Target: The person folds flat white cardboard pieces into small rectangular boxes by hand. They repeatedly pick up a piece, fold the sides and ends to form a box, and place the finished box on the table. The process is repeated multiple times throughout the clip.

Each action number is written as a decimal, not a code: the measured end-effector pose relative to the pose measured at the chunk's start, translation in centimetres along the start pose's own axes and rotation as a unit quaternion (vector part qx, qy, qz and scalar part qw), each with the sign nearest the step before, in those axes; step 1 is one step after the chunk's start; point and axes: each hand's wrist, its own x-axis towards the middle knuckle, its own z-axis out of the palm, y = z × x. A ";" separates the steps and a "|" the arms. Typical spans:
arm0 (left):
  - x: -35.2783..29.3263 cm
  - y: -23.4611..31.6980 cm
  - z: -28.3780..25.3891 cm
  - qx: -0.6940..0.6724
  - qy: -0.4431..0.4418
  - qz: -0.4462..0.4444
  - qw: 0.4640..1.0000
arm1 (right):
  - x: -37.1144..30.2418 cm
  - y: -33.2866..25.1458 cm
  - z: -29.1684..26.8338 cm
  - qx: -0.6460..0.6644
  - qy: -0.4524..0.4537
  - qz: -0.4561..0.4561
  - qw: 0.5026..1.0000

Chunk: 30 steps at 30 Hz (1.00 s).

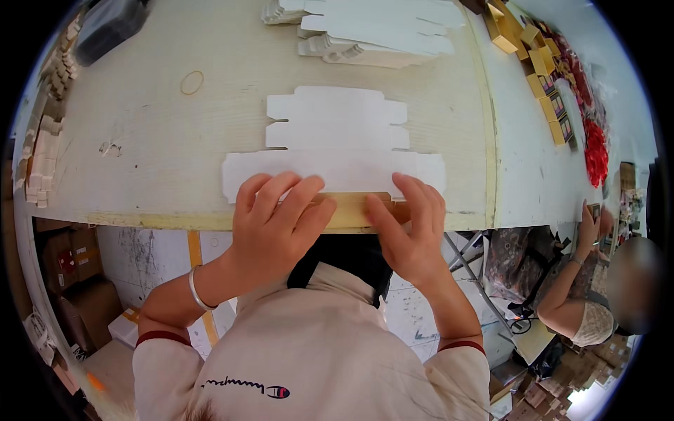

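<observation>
A flat white carton blank (337, 130) with cut flaps lies at the table's near edge, its longest panel toward me. Along its near side a golden-brown strip (354, 205) shows between my hands. My left hand (275, 214) is closed on the blank's left near part, with curled fingertips on the white face and the thumb by the brown strip. At the right near part, my right hand (413, 221) grips the blank the same way, its thumb against the strip and its fingers over the white panel. My palms hide part of the near edge.
Stacked white carton blanks (379, 35) lie at the far middle. A rubber band (192, 83) and a dark plastic container (109, 29) are toward the far left. White cartons (43, 161) line the left edge. Gold boxes (544, 74) stand far right; another person (572, 309) works at right.
</observation>
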 end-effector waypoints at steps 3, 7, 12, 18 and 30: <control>-0.6 0.2 -0.7 -0.044 -0.028 0.011 0.999 | -0.1 -0.5 -0.2 0.002 -0.012 -0.053 0.999; -0.9 0.0 -0.6 -0.068 -0.036 0.023 0.997 | 0.0 -0.9 0.3 -0.019 -0.038 -0.068 0.997; 0.5 -1.4 -1.7 -0.125 -0.093 0.024 0.988 | 1.6 -1.7 -0.6 0.032 -0.106 -0.016 0.994; -0.7 0.2 -1.8 -0.089 -0.054 0.077 0.992 | -0.6 -2.4 -0.8 0.041 -0.058 -0.060 0.996; 2.0 -1.1 -1.1 -0.068 -0.088 0.020 0.994 | 3.3 -2.1 -1.1 0.127 -0.183 0.088 0.971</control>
